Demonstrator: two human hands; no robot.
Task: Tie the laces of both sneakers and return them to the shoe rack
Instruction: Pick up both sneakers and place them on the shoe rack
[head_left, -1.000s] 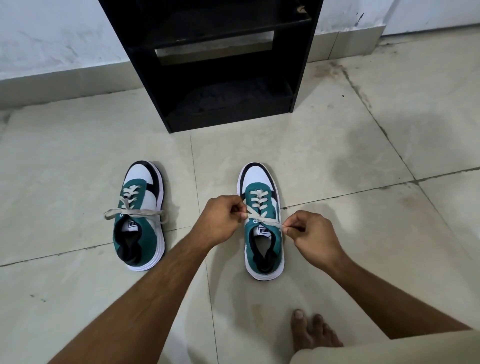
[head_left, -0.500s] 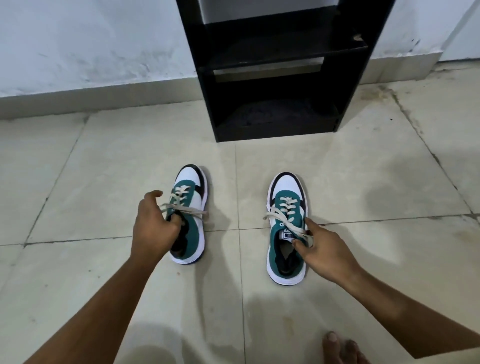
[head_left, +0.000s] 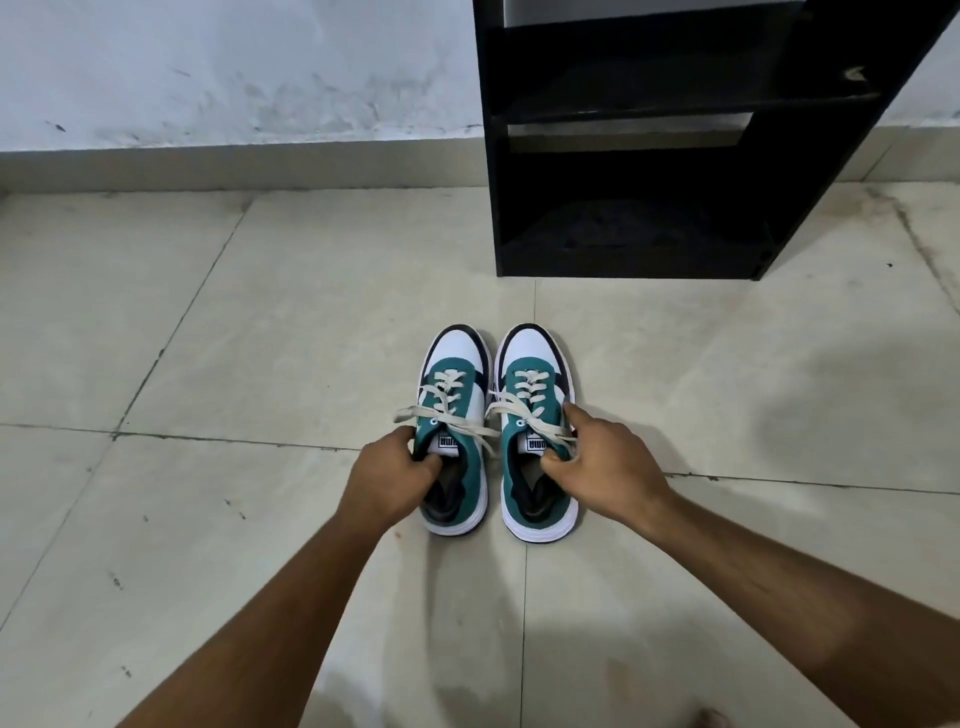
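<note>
Two green, white and black sneakers stand side by side on the tiled floor, toes pointing at the wall. My left hand grips the left sneaker at its collar, thumb inside the opening. My right hand grips the right sneaker the same way, with fingers down its outer side. Both pairs of cream laces lie in tied bows over the tongues. The black shoe rack stands against the wall beyond and to the right, its two visible shelves holding nothing.
A pale tiled floor spreads all around. A scuffed white wall with a grey skirting runs along the back. A bare toe shows at the bottom edge.
The sneakers stood far apart; now they are close together. My hands left the right sneaker's laces and took hold of one sneaker each. The view has shifted left.
</note>
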